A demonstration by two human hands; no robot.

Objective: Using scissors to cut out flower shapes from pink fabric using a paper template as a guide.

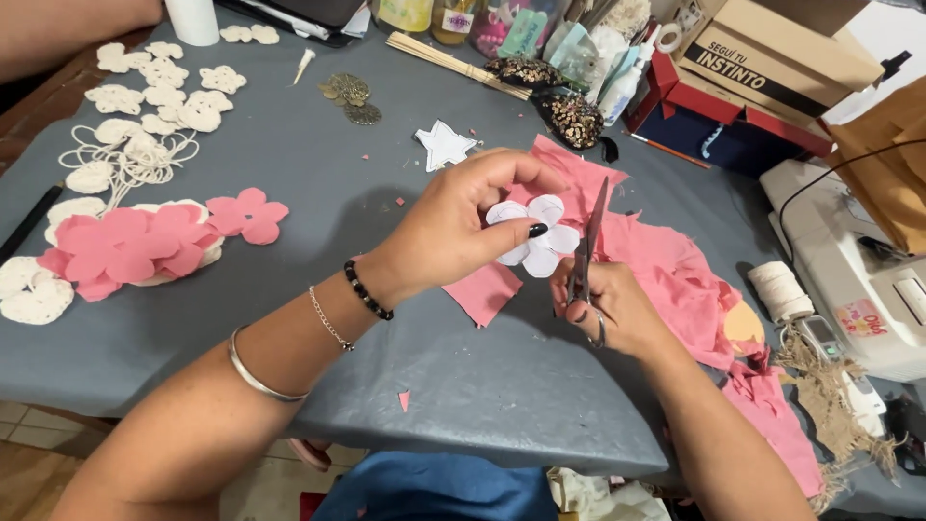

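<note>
My left hand (461,220) pinches a white flower-shaped paper template (536,234) with pink fabric behind it, thumb on top. My right hand (608,307) grips a pair of scissors (586,243), blades pointing up along the right edge of the flower. Both hands hover over the grey table (318,289), just left of a heap of pink fabric scraps (675,270). A cut pink piece (482,292) lies under my left wrist.
Cut pink flowers (145,241) and white crocheted flowers (154,96) lie at the left. A white star (444,145), wooden sticks (453,63), bottles and a cardboard box (772,48) stand at the back. A white sewing machine (858,270) and twine spool (779,289) sit at the right.
</note>
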